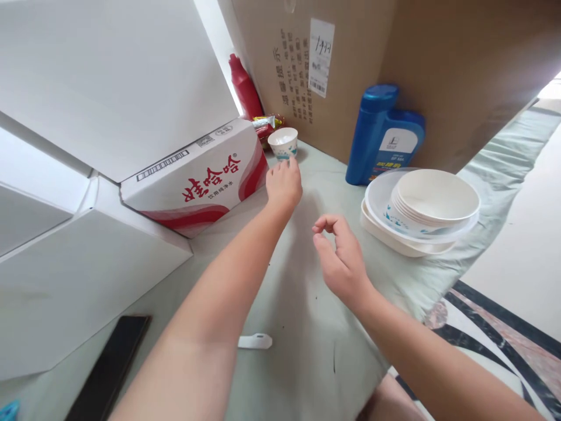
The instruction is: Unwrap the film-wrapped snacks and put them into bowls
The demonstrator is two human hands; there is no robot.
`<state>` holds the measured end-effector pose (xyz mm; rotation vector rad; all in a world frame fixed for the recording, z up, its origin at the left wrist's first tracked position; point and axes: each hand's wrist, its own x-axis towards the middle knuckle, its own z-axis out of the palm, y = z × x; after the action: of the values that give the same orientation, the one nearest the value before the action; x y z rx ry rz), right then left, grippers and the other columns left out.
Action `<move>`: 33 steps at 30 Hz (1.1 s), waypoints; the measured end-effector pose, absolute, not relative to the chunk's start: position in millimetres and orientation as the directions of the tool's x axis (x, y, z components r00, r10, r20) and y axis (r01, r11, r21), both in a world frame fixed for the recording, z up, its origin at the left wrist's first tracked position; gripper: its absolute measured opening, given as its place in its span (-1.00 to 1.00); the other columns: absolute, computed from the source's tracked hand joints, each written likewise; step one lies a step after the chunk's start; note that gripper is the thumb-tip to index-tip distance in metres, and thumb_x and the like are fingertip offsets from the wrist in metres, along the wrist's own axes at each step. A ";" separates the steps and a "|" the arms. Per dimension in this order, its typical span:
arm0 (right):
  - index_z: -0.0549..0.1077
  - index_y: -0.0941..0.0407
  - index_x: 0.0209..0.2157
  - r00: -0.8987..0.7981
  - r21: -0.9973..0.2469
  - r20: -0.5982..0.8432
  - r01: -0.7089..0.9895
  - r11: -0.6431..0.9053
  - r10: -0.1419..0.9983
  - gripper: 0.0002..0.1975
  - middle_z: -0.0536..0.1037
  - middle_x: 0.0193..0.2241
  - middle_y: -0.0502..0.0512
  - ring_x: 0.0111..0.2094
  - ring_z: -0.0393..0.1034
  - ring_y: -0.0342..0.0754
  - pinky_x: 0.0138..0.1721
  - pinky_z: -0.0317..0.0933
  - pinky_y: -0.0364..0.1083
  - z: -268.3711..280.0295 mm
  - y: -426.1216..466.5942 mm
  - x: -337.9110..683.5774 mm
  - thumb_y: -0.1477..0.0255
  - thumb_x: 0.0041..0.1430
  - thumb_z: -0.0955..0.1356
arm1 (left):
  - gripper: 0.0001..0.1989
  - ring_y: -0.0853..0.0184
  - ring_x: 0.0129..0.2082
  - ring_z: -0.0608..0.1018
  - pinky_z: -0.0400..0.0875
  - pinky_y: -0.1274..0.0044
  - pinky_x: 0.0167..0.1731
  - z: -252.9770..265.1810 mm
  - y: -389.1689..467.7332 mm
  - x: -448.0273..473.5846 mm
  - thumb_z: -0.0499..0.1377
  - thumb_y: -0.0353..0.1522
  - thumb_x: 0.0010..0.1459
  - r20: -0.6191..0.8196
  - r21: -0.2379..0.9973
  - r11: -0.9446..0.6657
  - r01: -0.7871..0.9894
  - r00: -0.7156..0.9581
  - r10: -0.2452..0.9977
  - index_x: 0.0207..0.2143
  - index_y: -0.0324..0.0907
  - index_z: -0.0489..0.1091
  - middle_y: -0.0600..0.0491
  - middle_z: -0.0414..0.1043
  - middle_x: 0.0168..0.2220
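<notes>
My left hand [284, 182] is stretched forward over the cloth, its fingertips right at the base of a small white paper cup [283, 139] with a blue-green pattern. The cup stands upright, and whether the fingers touch it I cannot tell. My right hand [340, 254] hovers nearer to me with fingers curved, a gap between thumb and fingertips, and nothing held. To its right, several nested white paper bowls [438, 196] rest in a translucent plastic bowl [377, 196], with a white tray [372, 221] beneath. A white plastic utensil handle [256, 341] lies beside my left forearm, partly hidden by it.
A white and red carton [199, 181] stands at left of my left hand. Behind the cup are a red bottle [245, 88] and a shiny wrapper [265, 121]. A blue jug [381, 137] leans near a large cardboard box [350, 58]. A dark flat object [109, 368] lies lower left.
</notes>
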<state>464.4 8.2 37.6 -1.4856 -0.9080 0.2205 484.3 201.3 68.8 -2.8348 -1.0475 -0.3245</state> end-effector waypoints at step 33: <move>0.52 0.08 -0.28 0.011 -0.805 -0.037 0.593 -0.036 0.999 -0.80 0.62 -0.36 0.10 -0.30 0.50 0.00 -0.21 0.33 -0.03 21.2 -83.8 205.6 0.35 0.22 0.27 | -0.83 0.37 -0.44 0.50 0.35 0.56 -0.39 11.5 -4.0 -26.0 0.14 -0.26 0.08 -0.052 0.969 0.046 0.244 0.020 0.998 -0.39 -0.16 0.46 0.07 0.51 -0.45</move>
<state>205.6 -83.8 21.2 -1.6917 -1.6427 0.8691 -26.0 -4.0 11.5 -2.5269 -2.5798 -1.9058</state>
